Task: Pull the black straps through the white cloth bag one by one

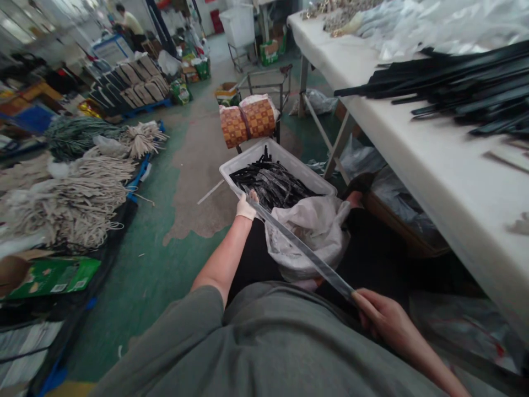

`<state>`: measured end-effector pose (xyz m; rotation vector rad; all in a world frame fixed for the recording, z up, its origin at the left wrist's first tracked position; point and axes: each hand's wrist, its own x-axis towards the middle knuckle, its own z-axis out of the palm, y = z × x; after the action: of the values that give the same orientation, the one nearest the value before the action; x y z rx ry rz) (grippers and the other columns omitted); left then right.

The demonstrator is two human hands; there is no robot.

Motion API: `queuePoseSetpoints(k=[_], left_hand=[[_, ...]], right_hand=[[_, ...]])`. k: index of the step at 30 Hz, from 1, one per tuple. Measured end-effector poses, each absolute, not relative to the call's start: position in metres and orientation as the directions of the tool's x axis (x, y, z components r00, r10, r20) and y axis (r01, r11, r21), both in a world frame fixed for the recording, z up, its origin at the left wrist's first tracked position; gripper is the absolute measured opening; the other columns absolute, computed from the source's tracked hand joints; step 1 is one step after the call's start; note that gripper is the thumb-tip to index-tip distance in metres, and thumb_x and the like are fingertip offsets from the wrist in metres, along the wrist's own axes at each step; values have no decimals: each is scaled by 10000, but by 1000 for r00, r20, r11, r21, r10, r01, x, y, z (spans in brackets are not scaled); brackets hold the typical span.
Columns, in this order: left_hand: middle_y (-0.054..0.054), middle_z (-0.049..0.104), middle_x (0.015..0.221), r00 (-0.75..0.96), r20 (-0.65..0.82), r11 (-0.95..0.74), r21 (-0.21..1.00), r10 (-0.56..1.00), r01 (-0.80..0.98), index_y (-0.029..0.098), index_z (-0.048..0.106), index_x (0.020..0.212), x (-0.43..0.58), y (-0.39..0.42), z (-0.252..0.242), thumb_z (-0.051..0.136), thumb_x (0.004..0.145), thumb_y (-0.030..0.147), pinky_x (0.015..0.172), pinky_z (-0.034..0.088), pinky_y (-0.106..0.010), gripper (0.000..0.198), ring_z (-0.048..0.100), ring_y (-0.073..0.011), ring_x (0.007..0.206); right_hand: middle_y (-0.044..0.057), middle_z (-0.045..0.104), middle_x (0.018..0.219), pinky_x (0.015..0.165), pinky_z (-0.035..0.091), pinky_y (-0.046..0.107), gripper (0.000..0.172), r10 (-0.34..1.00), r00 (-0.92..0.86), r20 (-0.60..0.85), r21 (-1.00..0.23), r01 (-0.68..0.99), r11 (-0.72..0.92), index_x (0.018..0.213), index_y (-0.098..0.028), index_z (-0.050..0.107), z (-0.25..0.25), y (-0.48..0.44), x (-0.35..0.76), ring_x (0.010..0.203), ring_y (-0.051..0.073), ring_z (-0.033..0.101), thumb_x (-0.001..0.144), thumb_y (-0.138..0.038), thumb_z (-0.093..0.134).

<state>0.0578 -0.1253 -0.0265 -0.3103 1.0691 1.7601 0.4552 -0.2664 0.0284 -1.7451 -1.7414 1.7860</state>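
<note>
A long dark grey strip [306, 249] stretches slantwise across my lap. Its far end is in my left hand [247, 207], which wears a pale covering and has its fingers closed on it at the bin's near edge. My right hand [378, 314] pinches the near end at the lower right. Beyond my knees stands a white plastic bin [309, 175] with many black strips [273, 179] in it. A whitish woven sack [309, 226] lies open between my legs, beneath the strip.
At the right is a white table [417, 165] bearing black strips [454, 82] and plastic bags. A metal stool with a checkered roll [248, 121] stands behind the bin. Beige cord bundles [70, 193] lie at left. A person [130, 25] sits far back.
</note>
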Motion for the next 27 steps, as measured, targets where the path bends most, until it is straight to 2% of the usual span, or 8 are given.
queuePoseSetpoints(k=[3,9,12,15,18,21,24,27], left_hand=[[15,638,689,-502,-549,-149,563,668,-813,192,573,1185,63,-121,-18,390,1004,251,560,433,-163,264,566,-60,517],[8,623,682,-356,-493,63,649,793,-758,186,582,1208,115,-151,-25,516,951,279,510,426,-182,281,554,-77,498],[2,621,704,-237,-497,150,620,835,-770,180,608,1168,138,-172,-21,602,901,302,517,450,-194,293,565,-86,526],[4,609,701,-127,-482,202,573,867,-794,175,633,1126,158,-191,-4,628,881,305,514,465,-198,278,560,-87,537],[10,605,710,-22,-451,245,524,892,-816,174,644,1125,175,-203,21,643,870,302,529,484,-198,285,556,-80,548],[5,616,730,55,-405,271,498,912,-824,173,648,1134,185,-207,42,648,870,304,567,504,-208,294,568,-81,572],[0,631,724,30,-382,251,543,924,-801,178,661,1124,189,-206,55,663,859,317,583,503,-208,299,583,-86,588],[-24,670,741,-72,-341,185,663,937,-726,159,698,1043,192,-207,58,714,815,304,655,514,-216,270,624,-103,651]], right_hand=[[8,620,589,431,407,291,551,742,-263,-617,-762,435,-479,1177,-229,633,28,-272,471,417,155,487,771,-599,609],[118,722,828,594,526,426,411,837,-273,-474,-851,-103,-515,821,-306,714,56,-262,475,652,280,658,694,-688,633],[107,716,866,671,538,427,385,879,-358,-316,-948,97,-302,862,-291,715,67,-243,462,717,278,664,722,-643,646],[101,694,924,808,523,411,306,862,-478,-171,-890,450,73,844,-253,734,65,-219,438,833,264,653,821,-534,616],[116,622,1255,1017,419,481,341,786,-617,-31,-825,460,328,851,-254,768,48,-203,405,1172,315,556,892,-500,535],[76,516,1430,1130,248,557,362,699,-713,46,-836,356,418,883,-263,780,27,-198,371,1383,330,358,930,-473,489],[81,689,1153,1100,312,502,359,635,-770,63,-859,282,427,863,-236,763,18,-202,343,1207,274,551,948,-432,474],[58,723,785,838,496,352,382,714,-700,-11,-894,327,306,813,-186,720,24,-208,328,804,197,674,959,-397,437]])
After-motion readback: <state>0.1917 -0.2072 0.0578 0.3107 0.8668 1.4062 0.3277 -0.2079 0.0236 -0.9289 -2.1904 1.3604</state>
